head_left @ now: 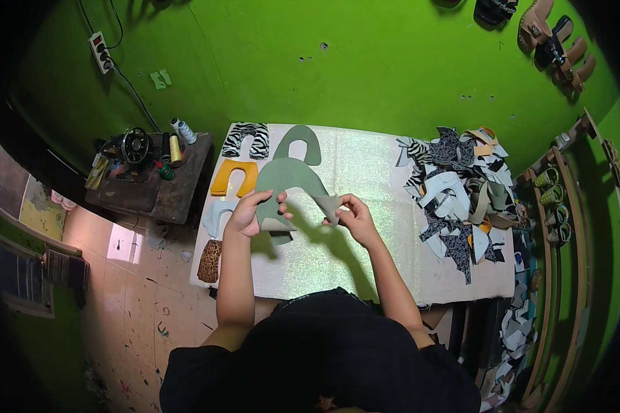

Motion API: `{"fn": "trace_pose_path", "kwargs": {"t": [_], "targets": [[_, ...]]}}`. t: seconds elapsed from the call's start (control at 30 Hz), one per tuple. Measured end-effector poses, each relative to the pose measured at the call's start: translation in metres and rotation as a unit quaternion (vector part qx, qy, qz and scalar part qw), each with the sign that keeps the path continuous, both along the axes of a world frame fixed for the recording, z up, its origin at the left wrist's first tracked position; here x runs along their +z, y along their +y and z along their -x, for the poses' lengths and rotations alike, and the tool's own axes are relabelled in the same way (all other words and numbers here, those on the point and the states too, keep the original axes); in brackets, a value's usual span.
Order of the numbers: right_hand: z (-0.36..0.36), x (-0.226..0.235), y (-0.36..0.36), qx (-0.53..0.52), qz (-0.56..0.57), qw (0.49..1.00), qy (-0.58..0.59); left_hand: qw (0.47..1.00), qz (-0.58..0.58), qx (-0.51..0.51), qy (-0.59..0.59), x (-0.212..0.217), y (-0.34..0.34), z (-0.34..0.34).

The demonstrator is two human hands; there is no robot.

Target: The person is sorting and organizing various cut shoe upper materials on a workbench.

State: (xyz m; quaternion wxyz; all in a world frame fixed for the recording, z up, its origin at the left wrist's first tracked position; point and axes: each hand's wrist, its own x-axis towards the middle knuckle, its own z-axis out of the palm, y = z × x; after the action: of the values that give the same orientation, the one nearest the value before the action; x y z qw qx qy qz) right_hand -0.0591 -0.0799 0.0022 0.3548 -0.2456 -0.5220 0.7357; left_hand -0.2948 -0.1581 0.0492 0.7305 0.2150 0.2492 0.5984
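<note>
Pinching one end of a green arch-shaped piece in my left hand and the other in the closed fingertips of my right hand, I hold it above the white-topped table. Along the table's left side lie zebra-striped and yellow pieces; on its right side, a heap of scraps.

sewing machine, sandals and scraps show a workshop.
</note>
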Motion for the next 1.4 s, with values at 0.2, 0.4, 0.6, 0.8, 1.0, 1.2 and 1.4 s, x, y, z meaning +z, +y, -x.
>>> {"fn": "trace_pose_path", "kwargs": {"t": [0.2,0.4,0.6,0.8,1.0,1.2,1.4], "targets": [[-0.001,-0.011,0.001,0.046,-0.054,0.997,-0.007,1.000,0.014,0.001,0.020,-0.006,0.004,-0.007],[-0.004,-0.019,0.008,0.045,-0.060,0.997,0.012,0.998,-0.008,-0.037,0.041,-0.005,0.000,-0.010],[0.014,-0.013,0.014,0.126,-0.054,0.974,-0.178,0.988,0.002,-0.111,0.105,-0.009,0.002,-0.023],[0.014,-0.002,0.027,0.059,0.004,0.985,-0.160,0.983,0.009,-0.063,0.172,-0.042,0.006,-0.006],[0.024,-0.009,0.041,0.068,-0.013,0.978,-0.195,0.981,0.059,-0.104,0.152,-0.101,0.009,-0.017],[0.021,-0.032,0.057,0.072,0.044,0.980,-0.180,0.996,0.078,-0.036,0.018,-0.126,0.021,-0.007],[0.031,-0.051,0.096,0.102,0.009,0.948,-0.302,0.996,0.036,-0.071,0.050,-0.113,0.061,0.026]]}}
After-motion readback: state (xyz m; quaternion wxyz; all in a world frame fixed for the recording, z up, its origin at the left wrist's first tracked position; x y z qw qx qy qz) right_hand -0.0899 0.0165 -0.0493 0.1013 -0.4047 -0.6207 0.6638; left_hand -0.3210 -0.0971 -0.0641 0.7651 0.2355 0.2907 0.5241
